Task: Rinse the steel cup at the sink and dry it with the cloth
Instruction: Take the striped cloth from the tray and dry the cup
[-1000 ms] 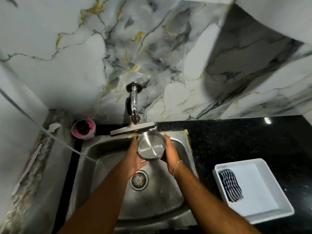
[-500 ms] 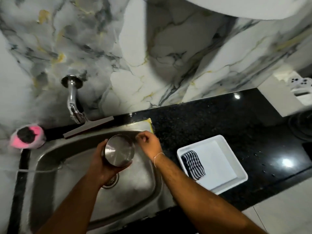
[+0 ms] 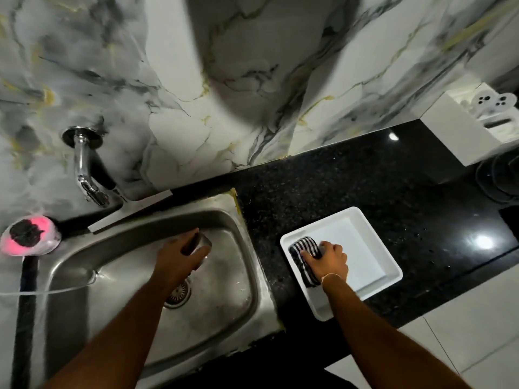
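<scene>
Steel cup (image 3: 201, 246) sits over the basin of the sink (image 3: 244, 279), held in the left hand (image 3: 179, 255); the hand covers most of it, so only a strip of dull grey rim and side shows, and its tilt cannot be told.

Surroundings, largest first. Marble-patterned wall (image 3: 252, 80), white with grey and yellow veins, runs behind the whole station. Black speckled countertop (image 3: 351, 192) lies right of the sink and carries bright light reflections. The sink is stainless steel, scuffed, with a round drain strainer (image 3: 177, 293) partly hidden by the left forearm. White square tray (image 3: 373, 248) rests on the countertop just beside the sink's right edge. A white block (image 3: 460, 133) stands at the far right against the wall. Chrome tap (image 3: 85, 169) projects from the wall above the sink's far left corner, well apart from the cup. A pink and black scrubber (image 3: 29, 238) sits at the sink's far left rim. A thin clear line (image 3: 56, 290) crosses the left side of the basin. Pale floor tiles (image 3: 463, 332) show lower right.

Hands. The left hand is closed around the cup, fingers wrapped over its side. The right hand (image 3: 328, 261) is inside the tray, fingers clenched on the black-and-white striped cloth (image 3: 304, 254), which lies bunched at the tray's left wall. Nothing stands between the tray and the sink.
</scene>
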Demonstrator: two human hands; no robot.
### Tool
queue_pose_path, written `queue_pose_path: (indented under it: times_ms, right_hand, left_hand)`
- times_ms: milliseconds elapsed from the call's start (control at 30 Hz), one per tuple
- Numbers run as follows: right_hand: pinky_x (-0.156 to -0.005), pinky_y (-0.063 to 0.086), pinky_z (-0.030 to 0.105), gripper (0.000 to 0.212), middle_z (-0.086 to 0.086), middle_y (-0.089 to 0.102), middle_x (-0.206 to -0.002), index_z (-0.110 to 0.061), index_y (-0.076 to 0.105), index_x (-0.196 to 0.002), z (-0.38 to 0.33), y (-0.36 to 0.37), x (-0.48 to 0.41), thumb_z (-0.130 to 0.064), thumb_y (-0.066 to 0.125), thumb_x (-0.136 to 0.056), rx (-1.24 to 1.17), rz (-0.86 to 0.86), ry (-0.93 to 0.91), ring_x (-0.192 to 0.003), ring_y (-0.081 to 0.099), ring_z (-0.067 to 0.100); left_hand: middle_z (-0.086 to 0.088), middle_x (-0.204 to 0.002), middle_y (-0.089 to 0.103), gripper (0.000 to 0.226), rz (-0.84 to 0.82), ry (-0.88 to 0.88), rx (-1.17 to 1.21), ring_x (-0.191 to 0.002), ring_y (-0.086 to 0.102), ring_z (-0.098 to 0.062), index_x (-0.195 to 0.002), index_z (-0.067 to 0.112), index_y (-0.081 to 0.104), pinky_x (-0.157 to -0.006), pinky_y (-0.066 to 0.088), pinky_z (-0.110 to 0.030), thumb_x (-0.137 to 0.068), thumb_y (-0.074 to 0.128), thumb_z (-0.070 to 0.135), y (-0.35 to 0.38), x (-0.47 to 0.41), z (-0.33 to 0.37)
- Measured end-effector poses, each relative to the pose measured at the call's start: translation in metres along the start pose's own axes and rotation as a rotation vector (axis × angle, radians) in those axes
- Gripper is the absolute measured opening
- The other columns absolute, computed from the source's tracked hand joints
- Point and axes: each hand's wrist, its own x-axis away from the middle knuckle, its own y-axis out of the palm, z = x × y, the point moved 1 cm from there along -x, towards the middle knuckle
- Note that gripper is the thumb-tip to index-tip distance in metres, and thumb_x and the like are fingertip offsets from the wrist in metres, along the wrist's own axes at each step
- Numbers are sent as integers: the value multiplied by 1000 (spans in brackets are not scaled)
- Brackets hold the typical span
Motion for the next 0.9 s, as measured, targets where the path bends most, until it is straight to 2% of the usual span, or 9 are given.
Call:
queue_pose_path:
  times_ms: [100,200,300,433,533,633,733,800,900]
  right_hand:
    - [-118,46,50,68,16,56,-154,-16,57,-152,0,3,-3,-56,72,-99,66,18,-67,-144,51,39]
    - [-118,46,48,59,15,65,-149,-16,58,-151,-3,6,-7,-51,66,-104,112,-4,-95,-140,58,38]
    - [-117,49,47,47,17,74,-140,-10,69,-142,-4,7,-13,-35,74,-102,-102,-40,-72,-134,66,40]
    - [-105,58,46,24,26,81,-113,5,78,-114,-2,5,-15,-11,81,-96,-407,-1,-67,-111,75,41]
    - [-96,58,47,18,19,77,-97,6,73,-105,-6,-6,-9,-8,81,-96,-578,70,-116,-97,72,35]
    - [-86,61,30,14,10,75,-95,-1,71,-109,-35,-18,14,-2,78,-96,-681,91,-275,-92,72,26]
    - [-75,53,9,23,2,71,-87,-3,69,-100,-91,-16,50,16,75,-88,-662,15,-586,-80,67,3]
    - [-74,52,16,30,4,71,-85,-10,69,-96,-136,-6,80,15,78,-82,-640,-68,-741,-76,64,1]
    - [-81,53,27,31,15,75,-98,-5,75,-102,-198,18,120,2,89,-75,-521,-25,-941,-90,69,20]
  left_hand:
    - [-7,-136,74,73,25,23,-75,-115,74,-27,-156,36,58,-105,60,-51,-90,81,56,2,2,11]
    - [-6,-136,71,70,10,-4,-34,-108,76,-25,-157,36,56,-96,64,-48,-93,81,51,5,4,17]
    - [-6,-114,75,58,-42,-136,239,-80,71,-18,-156,41,56,-63,56,-32,-101,72,47,8,8,23]
    - [-21,-106,81,57,-113,-470,795,-86,77,-36,-133,16,72,-71,62,-42,-96,65,60,-1,13,23]
    - [-27,-120,80,67,-219,-524,1126,-104,78,-46,-128,15,76,-90,62,-59,-76,79,56,-13,20,14]
    - [-27,-136,74,75,-262,-500,1277,-123,70,-55,-136,17,74,-99,55,-71,-73,80,56,-20,22,10]
    - [-24,-131,78,61,-281,-433,1345,-112,76,-53,-121,18,84,-96,56,-70,-74,77,57,-23,25,19]
    - [-24,-125,80,56,-272,-409,1367,-106,78,-52,-113,18,87,-93,57,-71,-72,78,55,-25,27,25]
    - [-25,-130,78,66,-268,-405,1410,-107,79,-47,-124,15,82,-95,57,-71,-74,74,57,-30,30,32]
